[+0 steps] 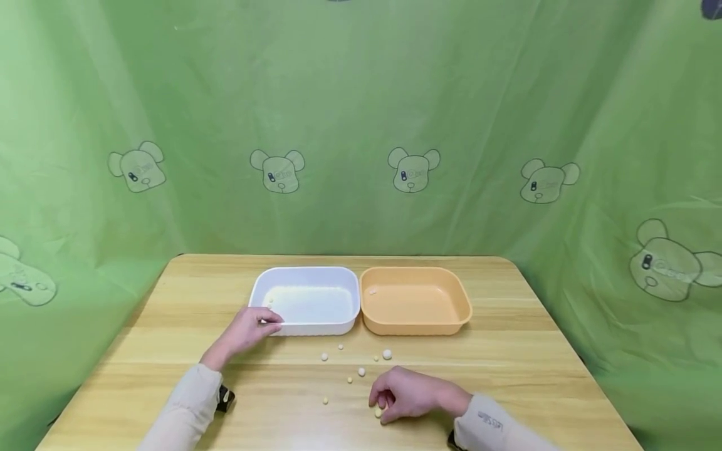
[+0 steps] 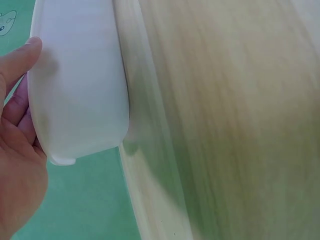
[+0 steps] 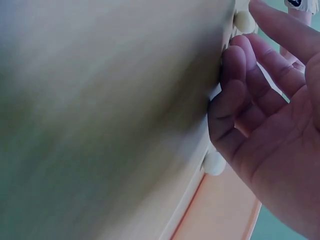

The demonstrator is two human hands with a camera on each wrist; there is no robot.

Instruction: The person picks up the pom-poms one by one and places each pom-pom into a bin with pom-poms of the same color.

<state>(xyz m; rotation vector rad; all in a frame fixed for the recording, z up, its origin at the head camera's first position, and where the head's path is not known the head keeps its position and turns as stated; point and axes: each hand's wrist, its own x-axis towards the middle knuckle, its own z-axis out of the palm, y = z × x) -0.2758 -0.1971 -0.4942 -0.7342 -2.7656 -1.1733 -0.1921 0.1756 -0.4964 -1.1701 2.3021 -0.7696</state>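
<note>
My left hand [image 1: 248, 329] grips the near left rim of a white plastic tray [image 1: 316, 329], thumb outside and fingers over the edge. In the left wrist view the thumb [image 2: 22, 57] presses the wall of that tray. A few small pale balls [image 1: 269, 304] lie inside it at the left. Low over the table, my right hand [image 1: 412, 394] has its thumb and index fingertip at either side of a small yellow ball [image 1: 378, 413]. The same yellow ball [image 3: 244, 22] shows between those fingertips in the right wrist view, the other fingers curled in.
An orange tray [image 1: 417, 328] stands right beside the white one, small white pieces [image 1: 372, 292] in it. Several white balls [image 1: 387, 354] and yellow balls [image 1: 325, 401] are scattered on the wooden table [image 1: 530, 376]. Green curtains [image 1: 350, 213] surround it.
</note>
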